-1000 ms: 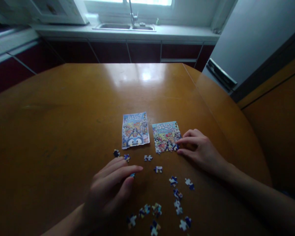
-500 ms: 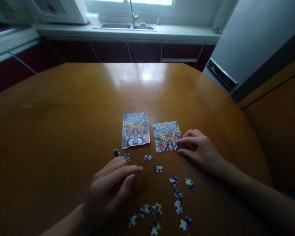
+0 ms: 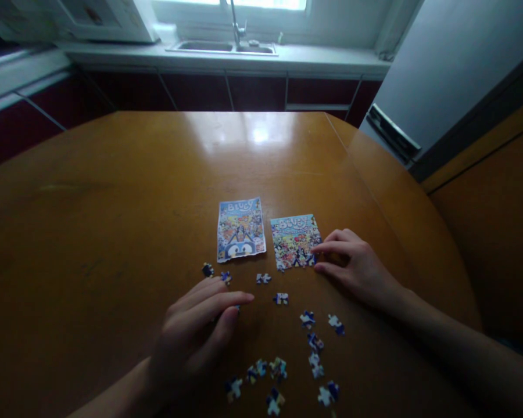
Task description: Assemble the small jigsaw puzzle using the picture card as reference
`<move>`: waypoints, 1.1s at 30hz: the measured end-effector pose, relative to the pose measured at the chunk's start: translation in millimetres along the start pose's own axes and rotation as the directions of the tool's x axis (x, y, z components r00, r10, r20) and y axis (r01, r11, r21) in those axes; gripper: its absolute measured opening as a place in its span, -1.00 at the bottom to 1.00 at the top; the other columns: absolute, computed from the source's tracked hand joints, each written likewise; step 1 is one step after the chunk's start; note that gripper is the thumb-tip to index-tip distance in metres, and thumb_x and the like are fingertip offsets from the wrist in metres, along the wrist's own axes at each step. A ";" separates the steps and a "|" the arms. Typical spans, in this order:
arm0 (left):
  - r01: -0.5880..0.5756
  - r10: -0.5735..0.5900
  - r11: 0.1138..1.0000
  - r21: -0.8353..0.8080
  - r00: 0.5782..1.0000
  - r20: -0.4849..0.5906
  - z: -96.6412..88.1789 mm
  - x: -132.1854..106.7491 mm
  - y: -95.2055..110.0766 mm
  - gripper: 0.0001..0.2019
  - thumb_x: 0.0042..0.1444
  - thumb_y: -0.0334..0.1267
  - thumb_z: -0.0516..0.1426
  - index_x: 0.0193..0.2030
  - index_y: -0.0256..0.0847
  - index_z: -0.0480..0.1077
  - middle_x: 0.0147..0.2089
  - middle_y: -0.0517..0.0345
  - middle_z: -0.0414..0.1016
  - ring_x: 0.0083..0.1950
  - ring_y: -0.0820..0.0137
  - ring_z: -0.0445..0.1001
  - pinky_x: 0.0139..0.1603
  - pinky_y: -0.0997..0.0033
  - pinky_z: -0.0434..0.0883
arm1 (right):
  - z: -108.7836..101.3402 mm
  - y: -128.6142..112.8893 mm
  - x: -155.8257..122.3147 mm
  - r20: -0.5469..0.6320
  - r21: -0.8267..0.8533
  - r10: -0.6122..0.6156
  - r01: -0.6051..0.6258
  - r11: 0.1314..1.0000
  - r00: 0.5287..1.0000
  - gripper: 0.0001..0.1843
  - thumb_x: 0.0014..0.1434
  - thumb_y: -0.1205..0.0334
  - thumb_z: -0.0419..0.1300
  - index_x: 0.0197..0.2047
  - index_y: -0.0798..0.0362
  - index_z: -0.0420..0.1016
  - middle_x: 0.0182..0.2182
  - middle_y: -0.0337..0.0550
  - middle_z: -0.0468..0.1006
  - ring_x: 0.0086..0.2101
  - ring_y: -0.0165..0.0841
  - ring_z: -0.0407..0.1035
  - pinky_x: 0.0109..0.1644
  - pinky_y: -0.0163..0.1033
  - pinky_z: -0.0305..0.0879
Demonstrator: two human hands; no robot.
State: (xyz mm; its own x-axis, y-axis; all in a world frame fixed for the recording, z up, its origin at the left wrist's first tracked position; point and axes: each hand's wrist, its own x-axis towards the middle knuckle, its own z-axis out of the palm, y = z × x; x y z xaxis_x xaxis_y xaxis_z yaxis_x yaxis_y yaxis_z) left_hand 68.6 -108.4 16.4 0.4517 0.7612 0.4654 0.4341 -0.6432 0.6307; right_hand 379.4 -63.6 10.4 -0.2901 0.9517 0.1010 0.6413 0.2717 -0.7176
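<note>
The partly assembled jigsaw puzzle point(image 3: 293, 237) lies flat on the table, with an uneven lower edge. My right hand point(image 3: 358, 264) is at its lower right corner, thumb and index finger closed around a puzzle piece point(image 3: 312, 260) at that corner. To the left is a creased picture sheet point(image 3: 241, 229) with the same "Bluey" print. My left hand point(image 3: 203, 322) rests low over the table, fingers stretched and apart, holding nothing I can see. A bluish piece shows partly beneath it. Loose puzzle pieces point(image 3: 281, 299) lie between my hands, with several more point(image 3: 278, 368) nearer to me.
The wooden table point(image 3: 135, 186) has rounded far corners. Beyond it stand a counter with a sink point(image 3: 204, 46) and tap, and dark red cabinets point(image 3: 192, 90). A fridge point(image 3: 457, 64) is at the right, and a white appliance point(image 3: 108, 20) at the far left.
Almost nothing differs. My right fingers have shifted very slightly at the puzzle's corner, and my left hand has stayed in place.
</note>
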 end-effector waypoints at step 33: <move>0.023 -0.023 1.000 -0.005 1.000 0.016 -0.2 -0.9 1.4 -0.75 0.27 -0.48 0.03 -0.07 -0.20 0.50 -0.33 0.19 0.44 -0.34 0.48 0.44 -0.34 0.49 0.37 | -2.8 -8.9 9.4 0.020 -0.256 -0.404 0.395 0.882 0.915 -0.82 0.35 0.34 0.12 -0.13 0.01 0.57 -0.22 -0.09 0.58 -0.18 -0.26 0.33 -0.08 -0.11 0.27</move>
State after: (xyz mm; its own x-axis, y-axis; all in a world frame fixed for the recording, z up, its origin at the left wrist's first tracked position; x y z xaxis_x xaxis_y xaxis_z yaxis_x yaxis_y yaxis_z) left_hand 68.6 -110.0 17.0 0.4543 0.7740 0.4410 0.4401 -0.6254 0.6443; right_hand 373.0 -56.7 19.7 -0.5385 0.7578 0.3684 0.6332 0.6524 -0.4164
